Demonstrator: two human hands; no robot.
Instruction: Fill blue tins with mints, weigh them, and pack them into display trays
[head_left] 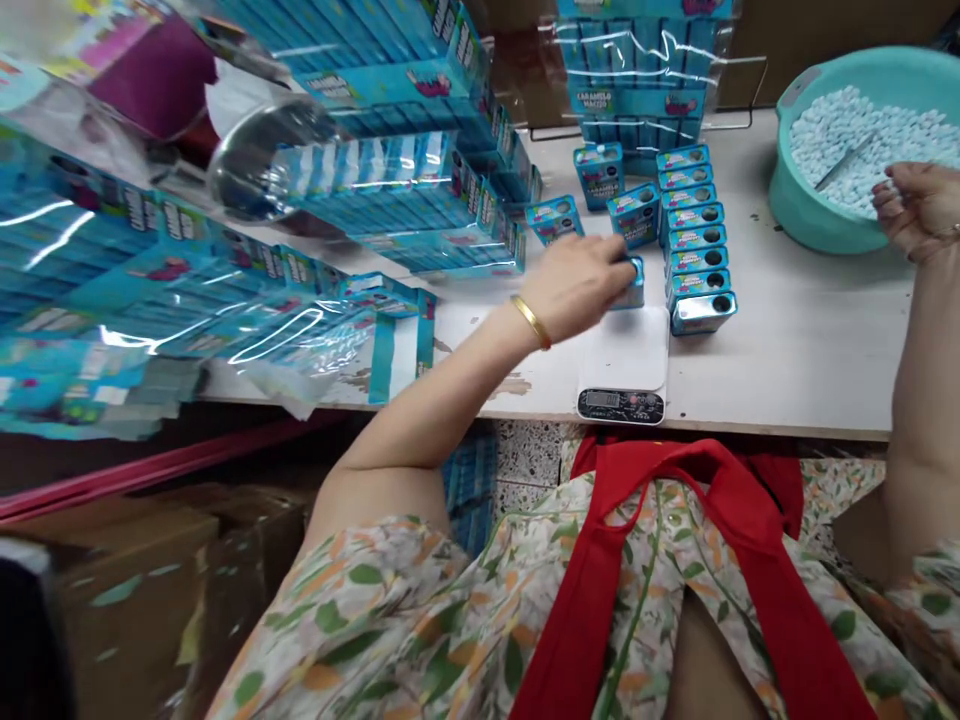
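Tin (637,283), blue, one: at the back edge of the scale (624,350), partly covered by the left hand (574,285). Contact between tin and scale: cannot tell.

Left hand, one: palm down, fingers curled narrowly over the tin, holding or touching it; the grip itself is hidden by the hand. Gold bracelet (531,322) at the wrist.

Right hand (926,205), one: at the near right side of the tub (814,225), above its rim, fingers bent and tips drawn close together. Something pale shows at the tips; whether it is sweets held there, cannot tell.

Scale: white, flat, near the front edge of the table (787,365), dark display panel toward the person.

Row of tins (699,237), eight: just right of the scale and behind it, set one behind another, round dark spots on their tops.

Loose tins (600,178), three: beyond the left hand, one farther back, two nearer, the leftmost tilted.

Tub: turquoise, round, at the right; holds pale sweets (900,130) and a metal utensil (847,163) lying on them.

Wrapped packs (382,195), blue, clear film: stacked at the left; a further pack (637,75) at the back, by a wire rack (752,92).

Metal bowl (251,160): behind the left stacks.

Open box (395,350), blue: near the table's front edge.
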